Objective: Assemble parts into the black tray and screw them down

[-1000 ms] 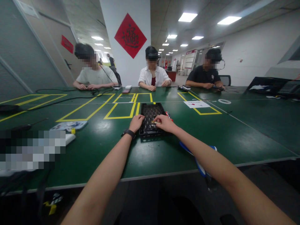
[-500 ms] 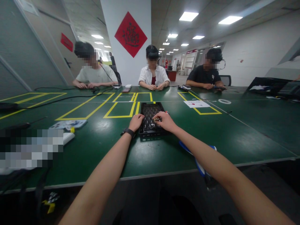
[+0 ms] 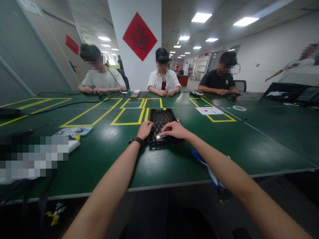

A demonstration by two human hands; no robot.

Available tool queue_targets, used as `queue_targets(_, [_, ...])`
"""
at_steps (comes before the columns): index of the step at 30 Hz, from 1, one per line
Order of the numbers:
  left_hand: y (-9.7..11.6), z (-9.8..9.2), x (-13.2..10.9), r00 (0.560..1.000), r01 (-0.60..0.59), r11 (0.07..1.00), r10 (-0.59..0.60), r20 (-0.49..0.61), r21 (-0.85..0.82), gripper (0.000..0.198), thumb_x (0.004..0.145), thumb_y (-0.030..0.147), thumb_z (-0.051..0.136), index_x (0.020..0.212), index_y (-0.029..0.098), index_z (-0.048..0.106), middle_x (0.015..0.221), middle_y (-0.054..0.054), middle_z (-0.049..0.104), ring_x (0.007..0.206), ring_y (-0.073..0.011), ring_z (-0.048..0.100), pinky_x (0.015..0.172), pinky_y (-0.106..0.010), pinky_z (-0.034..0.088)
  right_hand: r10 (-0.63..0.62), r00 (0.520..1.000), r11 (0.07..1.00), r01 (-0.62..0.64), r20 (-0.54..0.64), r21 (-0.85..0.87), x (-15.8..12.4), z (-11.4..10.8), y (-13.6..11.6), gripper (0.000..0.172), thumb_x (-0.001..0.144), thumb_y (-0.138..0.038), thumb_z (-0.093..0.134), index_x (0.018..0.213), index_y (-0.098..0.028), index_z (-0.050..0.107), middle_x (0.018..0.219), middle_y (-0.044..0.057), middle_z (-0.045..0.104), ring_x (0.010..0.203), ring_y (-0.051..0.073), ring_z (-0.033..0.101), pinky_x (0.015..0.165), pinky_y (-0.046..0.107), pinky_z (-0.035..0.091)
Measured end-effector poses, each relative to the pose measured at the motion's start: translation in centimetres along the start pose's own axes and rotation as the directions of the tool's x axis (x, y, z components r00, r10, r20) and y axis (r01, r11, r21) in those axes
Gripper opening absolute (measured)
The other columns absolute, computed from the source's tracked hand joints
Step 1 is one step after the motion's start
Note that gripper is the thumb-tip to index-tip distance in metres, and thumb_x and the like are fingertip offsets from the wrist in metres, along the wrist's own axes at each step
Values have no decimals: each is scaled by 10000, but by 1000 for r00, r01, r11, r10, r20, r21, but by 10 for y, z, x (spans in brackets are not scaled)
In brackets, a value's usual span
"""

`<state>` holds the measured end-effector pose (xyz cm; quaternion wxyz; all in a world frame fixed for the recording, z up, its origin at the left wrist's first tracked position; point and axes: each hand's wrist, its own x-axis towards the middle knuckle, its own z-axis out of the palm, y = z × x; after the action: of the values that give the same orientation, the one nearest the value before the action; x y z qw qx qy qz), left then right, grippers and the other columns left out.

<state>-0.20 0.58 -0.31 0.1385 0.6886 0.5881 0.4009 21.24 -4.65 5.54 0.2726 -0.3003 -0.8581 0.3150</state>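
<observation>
A black plastic tray (image 3: pixel 166 142) with a textured, grid-like inside lies on the green table in front of me. My left hand (image 3: pixel 145 130), with a dark band on its wrist, has its fingers closed on the tray's left rim. Above the near part of the tray, my right hand (image 3: pixel 175 129) pinches a small flat, pale gold piece (image 3: pixel 159 136); its exact kind is too small to tell. Part of a red object (image 3: pixel 178 120) shows beyond the right hand, at the tray's right side.
Blue-and-white-handled pliers (image 3: pixel 199 157) lie partly under my right forearm. A patterned flat case (image 3: pixel 82 131) is to the left. Yellow tape outlines, a paper sheet (image 3: pixel 209 110) and a tape ring (image 3: pixel 239 108) lie farther out. Several people sit across the table; another person stands far right.
My right hand has shifted toward me and slightly left over the tray, and the pale gold piece now shows in its fingers. My left hand stays on the rim. Someone has appeared far right.
</observation>
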Motion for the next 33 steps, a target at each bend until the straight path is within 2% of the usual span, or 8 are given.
queue_targets(2, [1, 0, -1, 1000, 5, 1000, -5, -1, -3, 314, 793, 302, 398, 874, 172, 672, 996, -55, 657, 976, -192, 548, 883, -306, 415, -19, 996, 1000, 19, 89, -1, -1, -1, -4, 262, 684, -328, 655, 834, -117, 695, 775, 51, 685, 710, 133, 609, 675, 231, 455])
queue_targets(4, [2, -1, -2, 1000, -3, 1000, 3, -2, -10, 317, 795, 302, 396, 879, 169, 671, 993, -58, 657, 970, -191, 551, 880, -304, 415, -45, 991, 997, 51, 123, -52, -3, -1, -6, 230, 679, -314, 661, 807, -130, 708, 768, 44, 691, 708, 135, 612, 686, 231, 450])
queue_targets(7, [3, -2, -2, 1000, -10, 1000, 10, -3, -10, 313, 795, 297, 398, 874, 167, 672, 988, -58, 658, 971, -191, 550, 885, -302, 413, -64, 990, 990, 78, 128, -114, -4, -1, -9, 188, 673, -292, 668, 782, -147, 717, 763, 33, 695, 705, 134, 610, 701, 232, 441])
queue_targets(13, [4, -2, -1, 1000, -9, 1000, 9, -1, -20, 305, 790, 285, 404, 862, 167, 676, 979, -57, 662, 972, -193, 552, 890, -304, 412, -85, 988, 989, 99, 129, -108, -5, -1, -10, 194, 699, -286, 654, 825, -153, 714, 800, 30, 698, 744, 134, 617, 733, 232, 437])
queue_targets(17, [3, -2, -1, 1000, -23, 1000, 23, 2, -15, 307, 795, 287, 400, 862, 165, 674, 978, -59, 663, 964, -194, 557, 884, -302, 416, -87, 991, 991, 96, 104, -92, -4, -1, -6, 214, 717, -299, 636, 844, -145, 713, 807, 40, 699, 760, 139, 621, 716, 229, 443])
queue_targets(21, [5, -3, -2, 1000, -23, 1000, 23, 3, -1, 304, 795, 279, 399, 864, 163, 671, 973, -60, 664, 968, -194, 556, 885, -302, 416, -79, 989, 992, 90, 127, -85, -3, -1, -2, 226, 706, -313, 644, 837, -142, 712, 801, 39, 700, 739, 133, 623, 705, 224, 447])
queue_targets(33, [3, -2, -2, 1000, -5, 1000, 4, -3, -8, 298, 794, 288, 410, 863, 165, 673, 969, -61, 660, 968, -200, 549, 883, -313, 412, -56, 989, 990, 72, 138, -119, -4, -1, -6, 226, 699, -311, 646, 823, -139, 723, 752, 34, 698, 683, 127, 611, 651, 212, 441])
